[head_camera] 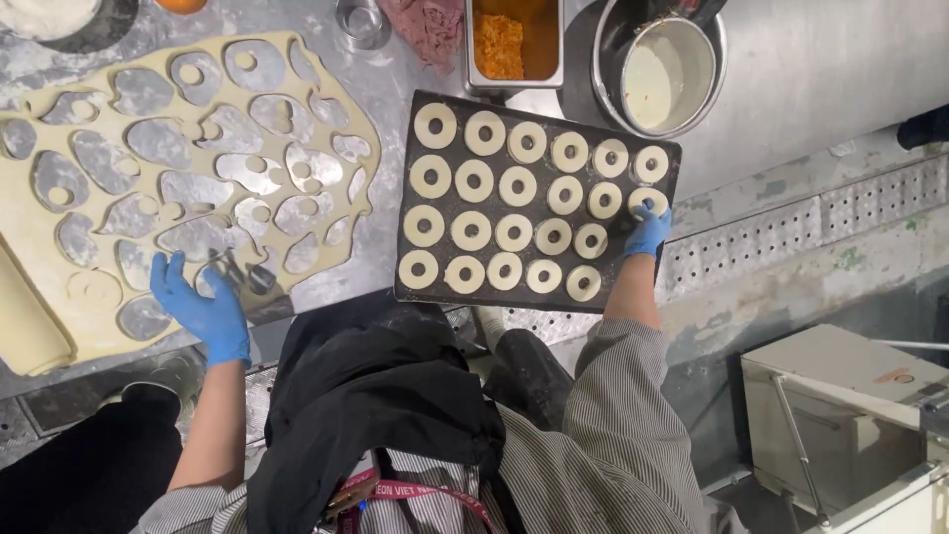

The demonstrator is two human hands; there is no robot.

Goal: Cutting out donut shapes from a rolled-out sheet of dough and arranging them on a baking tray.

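Blue gloves cover both hands in the head view. The right hand (647, 232) is at the right edge of a dark baking tray (539, 299). Its fingers (654, 211) pinch a pale dough ring (647, 201), which sits under the fingertips in the second row, at the far right end. Many more dough rings (514, 186) lie flat in neat rows on the tray, close together.

The left hand (203, 309) rests on a big sheet of rolled dough (30, 237) full of round holes. Its fingers (168, 280) are spread out and flat, holding nothing. Little round dough bits (190, 74) lie inside some holes. A small metal ring cutter (259, 278) lies just beside the left fingers, not in them.

Both the dough and the tray lie on a floury steel table (820, 69). At the far edge stand a metal pot (662, 71) with pale liquid and a steel pan (514, 42) with orange crumbs.
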